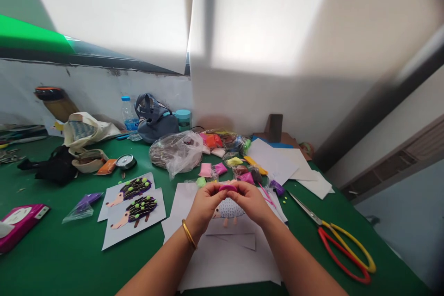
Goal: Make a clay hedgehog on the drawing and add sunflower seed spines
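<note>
Between the fingertips of both hands is a small flat piece of magenta modelling clay (228,188). My left hand (207,201) pinches its left side, and my right hand (250,200) pinches its right side. Both hands hover above white paper sheets (222,268). Under them, partly covered by my fingers, lies a picture of a sheep-like animal (229,209) with a pale blue, curly-textured body and short pinkish legs. A thin magenta strip (268,195) rests just right of my right hand.
Large scissors (333,233) with red and yellow handles lie at right. Two clay hedgehog pictures (140,210) are at left. Several coloured clay packets (205,170) and a clear plastic bag (178,152) sit beyond my hands. A magenta box (24,224) stands far left.
</note>
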`<state>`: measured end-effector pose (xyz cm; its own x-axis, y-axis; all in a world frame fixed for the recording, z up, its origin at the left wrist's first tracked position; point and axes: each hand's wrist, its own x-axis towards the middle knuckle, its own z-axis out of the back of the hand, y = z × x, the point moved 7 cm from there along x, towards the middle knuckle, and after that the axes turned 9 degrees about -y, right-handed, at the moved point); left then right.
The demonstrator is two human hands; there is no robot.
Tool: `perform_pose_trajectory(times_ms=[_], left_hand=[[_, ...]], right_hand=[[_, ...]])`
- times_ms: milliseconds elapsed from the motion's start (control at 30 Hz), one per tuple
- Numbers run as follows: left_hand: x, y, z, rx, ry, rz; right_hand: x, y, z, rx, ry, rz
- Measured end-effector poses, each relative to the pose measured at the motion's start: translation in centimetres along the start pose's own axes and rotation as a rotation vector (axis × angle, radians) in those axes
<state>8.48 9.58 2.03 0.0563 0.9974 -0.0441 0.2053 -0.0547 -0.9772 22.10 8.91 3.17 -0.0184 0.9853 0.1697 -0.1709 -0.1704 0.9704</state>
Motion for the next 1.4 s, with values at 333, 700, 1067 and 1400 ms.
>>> perform_pose_trajectory(times_ms=[333,700,1067,1400], left_hand=[[0.3,1.1,1.1,0.033,-0.038,-0.017],[0.2,0.0,1.3,0.140,-0.033,-0.104],[0.4,1.9,1.2,0.050,-0.030,0.048],[0.4,1.0,1.4,0.165,-0.009,-0.055]], right_hand=[[-0.2,-1.5,-0.6,0.071,0.043,-0.015],[-0.2,-2.0,-1.0,0.031,0.074,-0.005],[-1.0,-2.1,-0.5,-0.063,0.025,-0.037],[-1.0,-2.0,-0.6,-0.209,0.030,0.036]])
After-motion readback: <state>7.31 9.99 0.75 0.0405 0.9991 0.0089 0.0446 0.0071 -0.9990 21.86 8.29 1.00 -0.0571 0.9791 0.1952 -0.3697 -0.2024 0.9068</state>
